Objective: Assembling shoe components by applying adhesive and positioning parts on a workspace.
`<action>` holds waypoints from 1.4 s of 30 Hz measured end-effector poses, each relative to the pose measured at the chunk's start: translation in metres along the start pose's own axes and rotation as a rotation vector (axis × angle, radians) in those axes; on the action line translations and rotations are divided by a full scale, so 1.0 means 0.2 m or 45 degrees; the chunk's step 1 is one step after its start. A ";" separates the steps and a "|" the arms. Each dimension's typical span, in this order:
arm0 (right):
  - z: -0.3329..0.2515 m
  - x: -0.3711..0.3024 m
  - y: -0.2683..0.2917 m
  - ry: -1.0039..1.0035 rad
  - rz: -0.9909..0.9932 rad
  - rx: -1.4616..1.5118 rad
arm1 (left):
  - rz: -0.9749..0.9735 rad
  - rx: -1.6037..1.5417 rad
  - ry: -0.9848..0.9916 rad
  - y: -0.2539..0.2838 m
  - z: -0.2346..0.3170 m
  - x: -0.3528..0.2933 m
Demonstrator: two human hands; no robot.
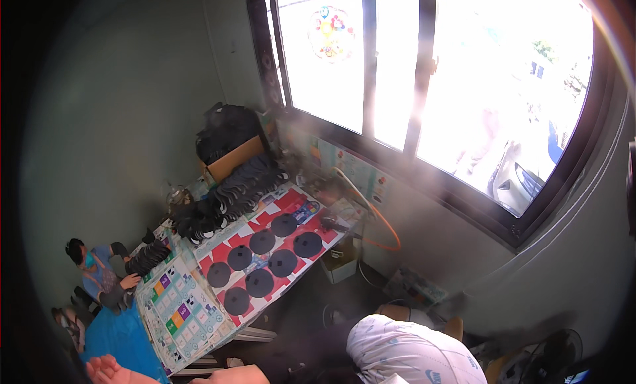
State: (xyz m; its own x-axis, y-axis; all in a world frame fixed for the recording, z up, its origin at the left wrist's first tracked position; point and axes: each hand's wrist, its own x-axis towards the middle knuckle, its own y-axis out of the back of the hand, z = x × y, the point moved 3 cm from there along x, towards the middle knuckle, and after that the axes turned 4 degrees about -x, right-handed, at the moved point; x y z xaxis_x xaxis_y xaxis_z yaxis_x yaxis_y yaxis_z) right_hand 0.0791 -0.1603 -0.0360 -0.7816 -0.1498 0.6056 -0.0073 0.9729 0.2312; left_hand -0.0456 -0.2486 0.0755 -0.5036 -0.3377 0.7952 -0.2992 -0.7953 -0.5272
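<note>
At the lower left edge my left hand (109,370) is raised with its fingers apart and nothing visible in it. It is nearest to a blue sheet (122,334) at the table's end. Of my right hand (213,379) only a part shows at the bottom edge, below the table's near side. Its fingers are cut off by the frame, so whether it holds anything is hidden. Beyond both hands, several flat black discs (259,282) lie in two rows on a red and white sheet (205,251). A printed board (192,341) with coloured squares covers the nearer tabletop.
Rows of stacked black pieces (232,197) line the table's back, beside a cardboard box (235,160) with a black bag. At left, a masked person (103,268) reaches toward a black stack (147,255). White patterned cloth (414,351) fills the lower right, near a fan (556,357).
</note>
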 end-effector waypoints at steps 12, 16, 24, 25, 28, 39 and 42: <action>0.21 0.04 0.05 -0.136 0.098 0.134 | -0.526 -0.865 0.339 0.31 -0.37 0.04; 0.21 -0.01 0.26 -0.140 0.164 0.017 | -0.197 -1.356 0.553 -0.18 -0.27 -0.09; 0.55 -0.31 0.94 -0.287 -0.372 -0.179 | -0.464 0.145 0.579 -0.09 -0.50 -0.54; 0.68 -0.43 1.07 -0.429 -0.321 -0.213 | -0.510 0.529 0.727 0.05 -0.58 -0.66; 1.00 -0.84 1.50 -1.000 -0.144 -0.423 | -0.773 1.000 1.338 0.50 -0.69 -1.09; 1.89 -1.75 2.02 -1.622 0.176 0.018 | -0.216 0.877 2.352 0.88 -1.17 -2.04; 2.30 -1.81 2.00 -1.675 0.613 0.547 | 0.167 0.394 2.331 0.78 -1.62 -2.09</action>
State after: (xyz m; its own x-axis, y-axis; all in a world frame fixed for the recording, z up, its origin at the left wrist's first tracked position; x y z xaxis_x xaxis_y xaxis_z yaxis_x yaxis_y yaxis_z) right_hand 0.0731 0.3651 -0.5126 -0.7536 0.2342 -0.6142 0.4165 0.8930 -0.1706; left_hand -0.1446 -0.0688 -0.4364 -0.7084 0.3304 -0.6237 -0.1569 -0.9353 -0.3172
